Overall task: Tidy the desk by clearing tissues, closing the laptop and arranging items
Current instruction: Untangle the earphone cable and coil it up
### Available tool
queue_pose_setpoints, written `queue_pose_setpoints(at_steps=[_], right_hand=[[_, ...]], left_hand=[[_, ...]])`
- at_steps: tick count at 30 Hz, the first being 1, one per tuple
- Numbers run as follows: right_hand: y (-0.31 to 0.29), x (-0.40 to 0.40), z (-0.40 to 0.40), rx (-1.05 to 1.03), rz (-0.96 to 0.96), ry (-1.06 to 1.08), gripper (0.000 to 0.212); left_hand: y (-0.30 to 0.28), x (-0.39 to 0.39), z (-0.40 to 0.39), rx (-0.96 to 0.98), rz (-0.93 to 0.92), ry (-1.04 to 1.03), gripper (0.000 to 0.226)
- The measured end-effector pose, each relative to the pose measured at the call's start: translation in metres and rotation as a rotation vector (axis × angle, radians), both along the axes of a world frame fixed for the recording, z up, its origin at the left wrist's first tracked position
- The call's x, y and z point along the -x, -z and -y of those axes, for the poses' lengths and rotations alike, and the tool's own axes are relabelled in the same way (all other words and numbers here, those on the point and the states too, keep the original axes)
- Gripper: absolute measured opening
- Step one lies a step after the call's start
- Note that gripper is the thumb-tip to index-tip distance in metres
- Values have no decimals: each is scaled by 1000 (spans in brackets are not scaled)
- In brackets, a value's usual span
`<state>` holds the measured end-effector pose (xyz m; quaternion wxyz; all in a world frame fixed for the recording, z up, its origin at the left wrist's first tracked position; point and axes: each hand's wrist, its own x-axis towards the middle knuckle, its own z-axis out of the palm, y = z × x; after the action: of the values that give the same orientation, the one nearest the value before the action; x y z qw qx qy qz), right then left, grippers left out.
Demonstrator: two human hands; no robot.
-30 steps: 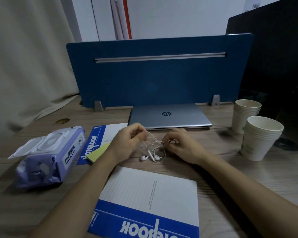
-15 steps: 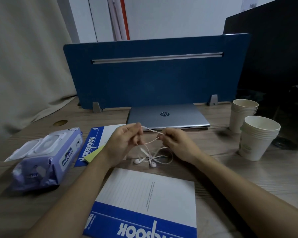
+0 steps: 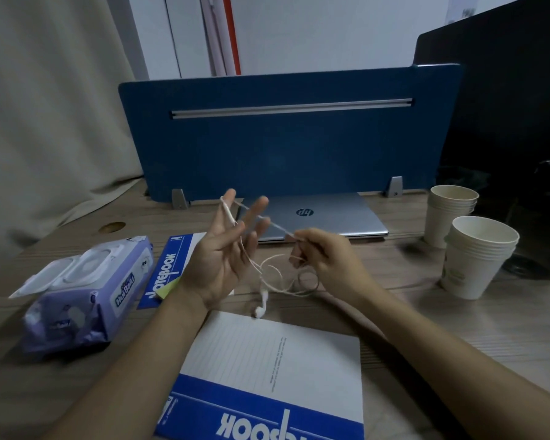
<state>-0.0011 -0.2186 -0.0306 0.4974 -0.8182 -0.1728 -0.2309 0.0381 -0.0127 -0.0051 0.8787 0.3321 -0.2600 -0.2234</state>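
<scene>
White wired earphones (image 3: pixel 269 274) hang between my hands above the desk. My left hand (image 3: pixel 224 252) is raised, palm up, fingers spread, with the cord looped over the fingers. My right hand (image 3: pixel 324 258) pinches the cord and holds it taut toward the left hand. Loose loops and the earbuds (image 3: pixel 261 308) dangle down to the near notebook (image 3: pixel 267 376). The silver laptop (image 3: pixel 315 217) lies closed behind my hands. A purple wet-wipes pack (image 3: pixel 86 293) with its lid flipped up lies at the left.
A second blue notebook (image 3: pixel 169 268) with a yellow sticky note lies under my left wrist. Two stacks of paper cups (image 3: pixel 477 255) stand at the right. A blue divider panel (image 3: pixel 283 134) closes off the back of the wooden desk (image 3: pixel 458 328). A dark monitor stands at the far right.
My left hand has lifted and spread its fingers, with the cord now wound over them. My right hand has drawn the cord taut. The earbuds dropped lower toward the near notebook.
</scene>
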Motion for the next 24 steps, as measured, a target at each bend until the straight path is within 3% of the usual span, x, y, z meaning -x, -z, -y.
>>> queue_pose_setpoints(at_steps=[4, 7, 11, 13, 18, 24], right_hand=[[2, 1, -6, -29, -156, -118, 45], [4, 2, -6, -96, -221, -157, 37], [3, 6, -11, -153, -265, -228, 24], [2, 6, -10, -108, -226, -218, 30], [2, 11, -16, -173, -330, -290, 31], [0, 9, -1, -170, -316, -162, 14]], left_hand=[[-1, -2, 5, 113, -106, -286, 66], [1, -3, 9, 7, -105, -483, 48], [0, 0, 16, -162, 37, -571, 60], [4, 0, 17, -347, 180, -609, 72], [16, -1, 16, -1079, 643, -657, 80], [20, -12, 0, -1432, 757, -548, 71]])
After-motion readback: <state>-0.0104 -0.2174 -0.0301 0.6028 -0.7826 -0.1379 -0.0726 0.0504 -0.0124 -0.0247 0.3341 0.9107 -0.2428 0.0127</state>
